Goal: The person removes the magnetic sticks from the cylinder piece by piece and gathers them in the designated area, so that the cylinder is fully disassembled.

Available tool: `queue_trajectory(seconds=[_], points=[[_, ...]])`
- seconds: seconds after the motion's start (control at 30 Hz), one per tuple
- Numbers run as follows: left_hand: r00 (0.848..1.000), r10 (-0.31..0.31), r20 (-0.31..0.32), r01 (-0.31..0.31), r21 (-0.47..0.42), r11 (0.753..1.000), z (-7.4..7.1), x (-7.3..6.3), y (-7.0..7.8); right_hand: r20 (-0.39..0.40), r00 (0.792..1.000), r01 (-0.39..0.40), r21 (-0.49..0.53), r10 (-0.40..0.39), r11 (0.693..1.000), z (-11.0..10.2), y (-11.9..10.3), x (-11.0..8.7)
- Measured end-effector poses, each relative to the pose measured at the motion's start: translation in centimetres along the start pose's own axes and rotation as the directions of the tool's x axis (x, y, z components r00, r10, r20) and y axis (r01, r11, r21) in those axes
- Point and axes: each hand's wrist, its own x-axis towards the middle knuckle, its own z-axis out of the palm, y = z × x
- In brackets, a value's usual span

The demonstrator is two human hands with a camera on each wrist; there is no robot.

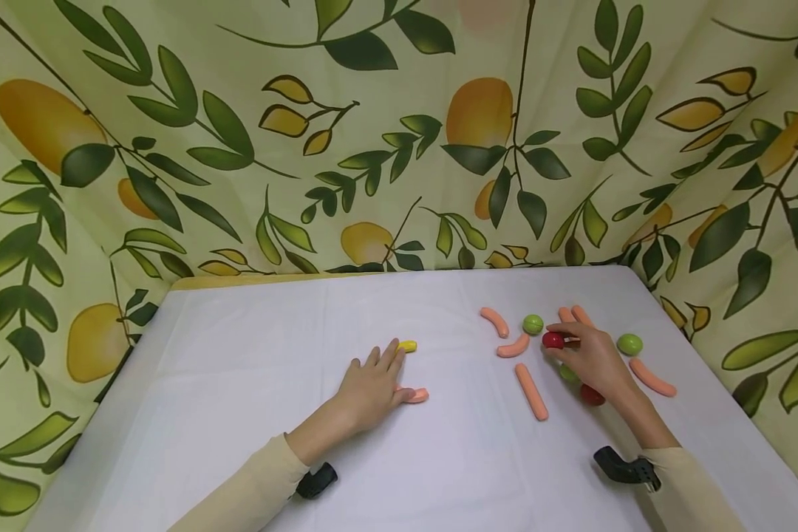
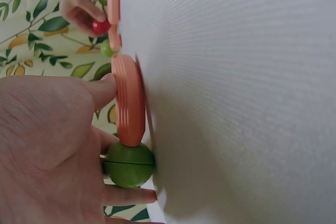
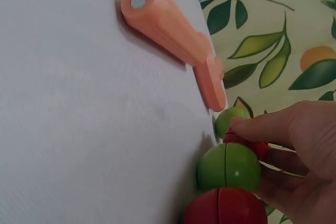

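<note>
My left hand (image 1: pixel 369 388) lies spread over the white table with straight fingers. Its thumb touches a pink-orange toy sausage (image 2: pixel 130 103), and a green ball (image 2: pixel 129 165) with a seam sits at that sausage's end, by the fingers; the head view hides this ball beneath the hand. A small yellow piece (image 1: pixel 408 346) lies by the fingertips. At the right, my right hand (image 1: pixel 592 358) pinches a red ball (image 1: pixel 553 340) between thumb and fingers. Partly under this hand are another green ball (image 3: pixel 228 167) and a second red ball (image 3: pixel 226 207).
Several toy sausages (image 1: pixel 531 391) lie around the right hand, one with a silvery disc at its end. Green balls (image 1: pixel 629 344) rest on either side of that hand. The white-covered table (image 1: pixel 239 355) meets a leaf-and-fruit patterned curtain (image 1: pixel 366 148) at back and sides.
</note>
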Motion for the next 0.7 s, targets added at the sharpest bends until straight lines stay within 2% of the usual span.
queue_trajectory(seconds=[0.37, 0.7], points=[[1.0, 0.007, -0.012, -0.007, -0.005, 1.0, 0.09, -0.26, 0.11, 0.069, 0.997, -0.016, -0.038, 0.019, 0.999, 0.28, 0.48, 0.63], [1.0, 0.01, -0.005, -0.01, -0.013, 1.0, 0.11, -0.16, -0.12, 0.119, 0.991, -0.058, -0.05, 0.064, 0.997, -0.54, -0.05, 0.57]])
